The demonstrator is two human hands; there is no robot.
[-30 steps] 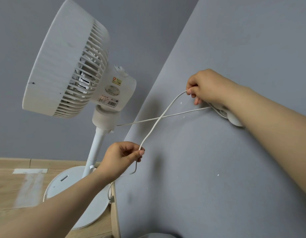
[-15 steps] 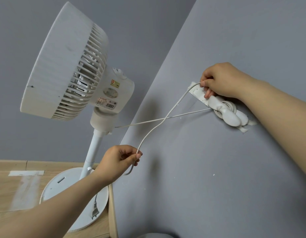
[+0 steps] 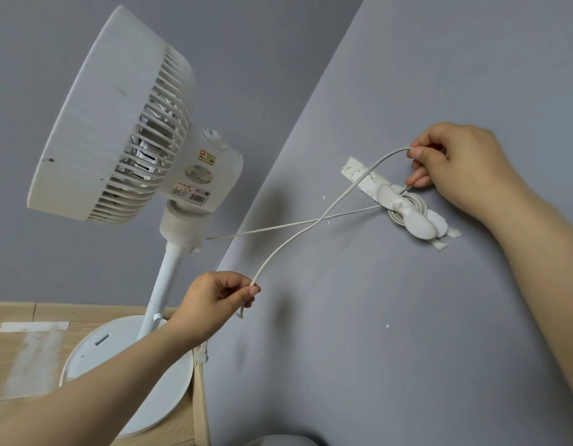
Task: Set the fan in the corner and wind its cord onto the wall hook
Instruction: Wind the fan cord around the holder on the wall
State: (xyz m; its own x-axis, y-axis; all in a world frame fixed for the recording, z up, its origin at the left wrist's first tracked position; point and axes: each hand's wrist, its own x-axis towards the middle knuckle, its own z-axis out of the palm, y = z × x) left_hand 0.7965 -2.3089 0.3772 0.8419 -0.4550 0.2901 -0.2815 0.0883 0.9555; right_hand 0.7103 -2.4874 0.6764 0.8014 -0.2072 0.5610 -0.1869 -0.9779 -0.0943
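Note:
A white pedestal fan [image 3: 117, 123] stands in the corner on its round base [image 3: 127, 375], head tilted up. Its white cord [image 3: 298, 239] runs from the fan neck to a white wall hook [image 3: 407, 214] taped to the grey right wall, where several turns are coiled. From the hook the cord rises into my right hand [image 3: 458, 169], which pinches it just above the hook. It then slopes down to my left hand [image 3: 214, 304], which pinches it lower, near the fan pole. The two cord runs cross in mid-air.
Grey walls meet in the corner behind the fan. Wooden floor [image 3: 24, 352] with pale tape marks lies at lower left, edged by a wooden skirting strip [image 3: 201, 407] along the right wall.
My right hand has moved right and up off the hook, so the coiled hook now shows. My left hand has stayed low near the pole.

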